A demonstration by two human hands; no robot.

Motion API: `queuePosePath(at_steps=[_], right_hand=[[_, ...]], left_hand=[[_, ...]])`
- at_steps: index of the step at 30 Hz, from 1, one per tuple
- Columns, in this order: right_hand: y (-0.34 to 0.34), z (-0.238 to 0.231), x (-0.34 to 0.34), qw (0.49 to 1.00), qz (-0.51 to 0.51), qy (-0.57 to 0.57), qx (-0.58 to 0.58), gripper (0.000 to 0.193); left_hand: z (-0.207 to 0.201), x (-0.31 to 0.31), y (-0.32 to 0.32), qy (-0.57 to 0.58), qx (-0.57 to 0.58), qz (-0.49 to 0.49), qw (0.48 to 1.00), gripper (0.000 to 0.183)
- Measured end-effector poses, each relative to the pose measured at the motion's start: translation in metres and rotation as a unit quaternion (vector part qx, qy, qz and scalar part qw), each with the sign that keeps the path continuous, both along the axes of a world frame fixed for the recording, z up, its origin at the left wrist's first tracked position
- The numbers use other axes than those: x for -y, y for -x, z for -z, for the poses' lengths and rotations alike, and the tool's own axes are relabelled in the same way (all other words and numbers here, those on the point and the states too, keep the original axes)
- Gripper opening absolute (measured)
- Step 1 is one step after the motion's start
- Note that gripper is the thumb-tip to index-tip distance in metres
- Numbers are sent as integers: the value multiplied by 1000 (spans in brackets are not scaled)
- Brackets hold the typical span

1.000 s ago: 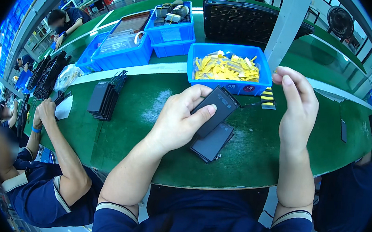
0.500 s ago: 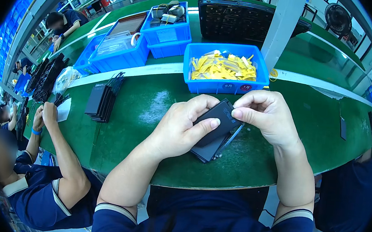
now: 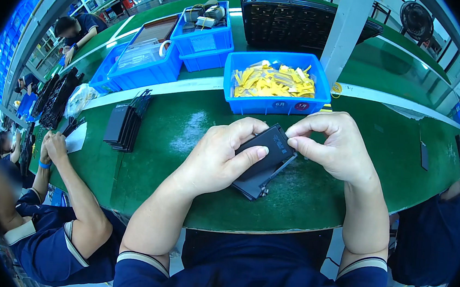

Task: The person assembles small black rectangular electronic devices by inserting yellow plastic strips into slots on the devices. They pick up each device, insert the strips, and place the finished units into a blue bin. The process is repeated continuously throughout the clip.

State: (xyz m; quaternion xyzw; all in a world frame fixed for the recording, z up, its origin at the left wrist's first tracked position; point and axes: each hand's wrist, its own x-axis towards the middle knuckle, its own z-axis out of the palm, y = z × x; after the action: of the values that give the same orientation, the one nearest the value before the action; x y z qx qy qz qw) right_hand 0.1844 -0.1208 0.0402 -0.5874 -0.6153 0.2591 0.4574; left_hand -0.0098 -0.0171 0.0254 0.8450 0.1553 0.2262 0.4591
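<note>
My left hand (image 3: 220,156) is closed around a flat black rectangular pack (image 3: 277,143), thumb on its upper face and fingers along the far side. It is tilted over the table, with small pale print on it. Beneath it shows another flat black piece (image 3: 252,185) with a shiny edge; whether the two are joined I cannot tell. My right hand (image 3: 323,143) pinches at the pack's upper right corner, thumb against forefinger. Whatever lies between those fingertips is too small or hidden to make out.
Beyond my hands stands a blue bin (image 3: 268,107) of yellow strips. A stack of similar black packs (image 3: 122,128) with leads sits left on the green table (image 3: 155,186). Further left a co-worker's hands (image 3: 54,147) work. One black pack (image 3: 424,156) lies at right. A white post (image 3: 349,33) rises behind.
The pack has turned slightly in my left hand, and more of the piece beneath shows along its right edge. My right hand stays pinched at the corner. The whole view has shifted a little.
</note>
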Motion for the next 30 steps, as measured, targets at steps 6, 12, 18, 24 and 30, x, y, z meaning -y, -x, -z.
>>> queuePosePath(at_steps=[6, 12, 18, 24, 30], right_hand=[[4, 5, 0, 997, 18, -43, 59, 9], [10, 2, 3, 984, 30, -85, 154, 8], [24, 9, 2, 963, 33, -187, 191, 11], [34, 21, -2, 967, 63, -135, -204, 11], [31, 19, 0, 965, -2, -83, -247, 8]], left_hand=[[1, 5, -2, 4, -9, 0, 1000, 23], [2, 7, -3, -11, -14, 3, 1000, 27], [1, 9, -6, -3, 10, -27, 1000, 35], [6, 9, -5, 126, 136, -55, 981, 31], [13, 12, -7, 107, 157, -54, 980, 20]])
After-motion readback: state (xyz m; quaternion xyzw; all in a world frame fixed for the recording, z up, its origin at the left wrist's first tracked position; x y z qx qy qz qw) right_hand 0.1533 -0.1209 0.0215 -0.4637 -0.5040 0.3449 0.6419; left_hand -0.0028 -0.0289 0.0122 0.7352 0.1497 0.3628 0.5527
